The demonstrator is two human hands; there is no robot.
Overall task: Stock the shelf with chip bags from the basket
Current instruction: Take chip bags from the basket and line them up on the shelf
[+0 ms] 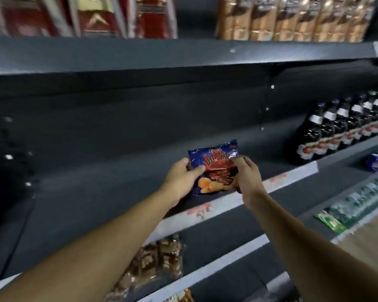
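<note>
Bag (pixel 214 171) is at the middle shelf (pixel 96 192), right by the near edge. It's roughly upright with the printed front facing the camera, blue with a red panel and chips pictured at the bottom. Can't really tell if its bottom is resting on the shelf or sits just above it.

Left grip (pixel 179 179) has the bag's left side, thumb across the front and the other fingers tucked behind. Right grip (pixel 248 182) is closed on the bag's right side, fingers curled over near the upper right corner. So both are gripping the bag.

Further right on the same shelf there's a row of dark bottles (pixel 336 131) with white labels, well apart from the bag. Top shelf (pixel 140 53) has red boxes (pixel 96 16) on the left and brown packs (pixel 292 18) on the right. Lower down on the left sit brown snack bags (pixel 157 264), and green packs (pixel 358 205) run off to the right. Everything's a bit blurry, so no reading the labels.
</note>
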